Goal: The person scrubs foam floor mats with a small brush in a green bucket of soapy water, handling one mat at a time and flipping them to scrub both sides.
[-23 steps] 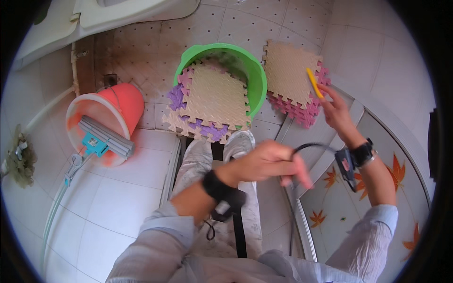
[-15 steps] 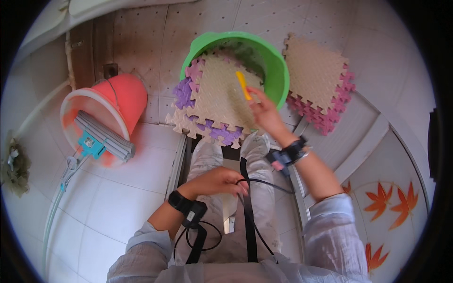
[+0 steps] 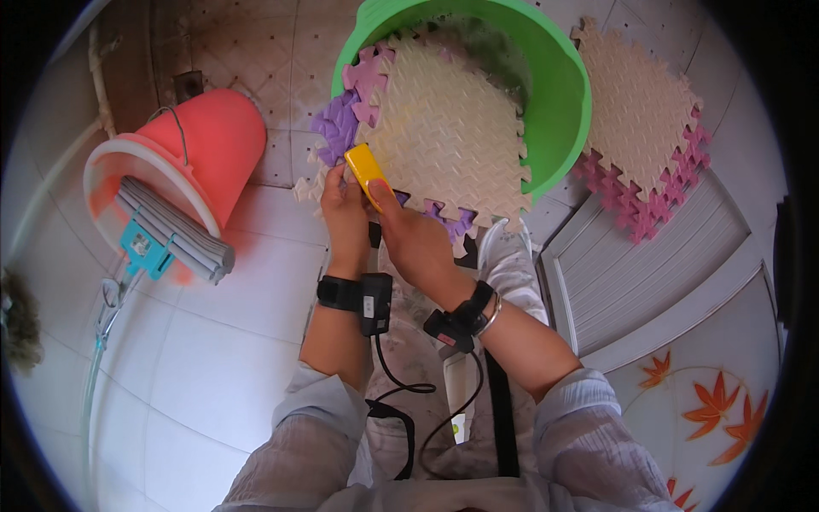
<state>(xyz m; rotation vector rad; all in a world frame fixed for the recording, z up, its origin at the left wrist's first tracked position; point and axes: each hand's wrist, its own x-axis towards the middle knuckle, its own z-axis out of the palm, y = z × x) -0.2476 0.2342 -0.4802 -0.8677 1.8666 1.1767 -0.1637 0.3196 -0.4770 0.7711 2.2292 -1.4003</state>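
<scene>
My right hand (image 3: pixel 414 243) grips a yellow oblong plastic tool (image 3: pixel 367 175); its underside is hidden. The tool lies over the near-left edge of a cream foam mat (image 3: pixel 452 128) with interlocking teeth and a ridged surface. At that same edge my left hand (image 3: pixel 345 213) is closed on the mat, its fingertips partly covered. Pink and purple foam tiles (image 3: pixel 337 124) stick out beneath the cream one. The pile leans in a green basin (image 3: pixel 563 111), over its near rim, with foamy-looking water behind it.
A stack of cream and pink foam mats (image 3: pixel 636 111) lies right of the basin. At left, a red bucket (image 3: pixel 213 145) is tipped on its side, with a grey sponge mop (image 3: pixel 171 226) at its mouth. A grey slatted panel (image 3: pixel 657 256) stands at right.
My right hand has brought the yellow tool left and nearer, from above the mat's middle to its edge. My left hand has moved forward from my lap to the mat. The view has shifted closer.
</scene>
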